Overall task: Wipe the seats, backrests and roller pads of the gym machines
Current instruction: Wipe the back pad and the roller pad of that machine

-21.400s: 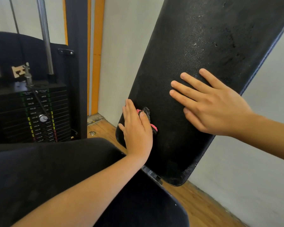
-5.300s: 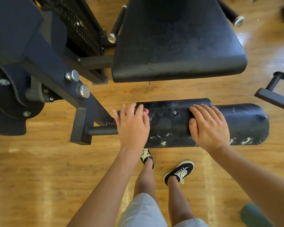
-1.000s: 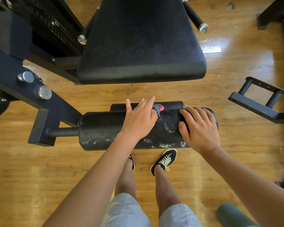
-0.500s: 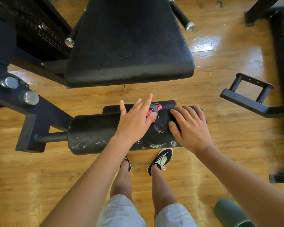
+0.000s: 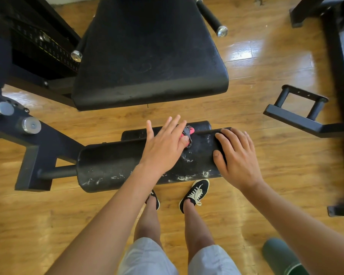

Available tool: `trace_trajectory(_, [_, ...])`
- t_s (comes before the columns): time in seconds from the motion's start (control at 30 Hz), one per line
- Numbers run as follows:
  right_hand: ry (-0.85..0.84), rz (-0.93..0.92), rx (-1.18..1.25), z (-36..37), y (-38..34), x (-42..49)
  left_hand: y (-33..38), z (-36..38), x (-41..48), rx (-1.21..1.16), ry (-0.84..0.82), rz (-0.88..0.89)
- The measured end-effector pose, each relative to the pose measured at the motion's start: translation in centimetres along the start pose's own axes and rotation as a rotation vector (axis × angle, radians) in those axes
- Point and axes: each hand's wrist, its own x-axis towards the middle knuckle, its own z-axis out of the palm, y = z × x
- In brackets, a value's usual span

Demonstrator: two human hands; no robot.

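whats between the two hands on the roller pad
Head view: the pink cloth at the left hand, then scuffed roller pad up to the right hand.

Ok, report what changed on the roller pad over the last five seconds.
The left hand slid the cloth rightward along the roller pad, from its left end past the middle; the right hand moved to hold the right end. Both stay on the pad; white streaks remain.
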Motion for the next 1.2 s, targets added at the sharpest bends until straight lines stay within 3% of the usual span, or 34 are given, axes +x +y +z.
trace_trajectory(0.63, [0.033, -0.028, -0.03, 0.3, 0.4, -0.4, 1.7, 0.5, 1.4, -0.052, -0.035, -0.022])
trace_trajectory(1.2, [0.095, -0.057, 0.041, -0.2, 1.8, -5.1, 6.8, 1.7, 4.7, -0.126, -0.097, 0.077])
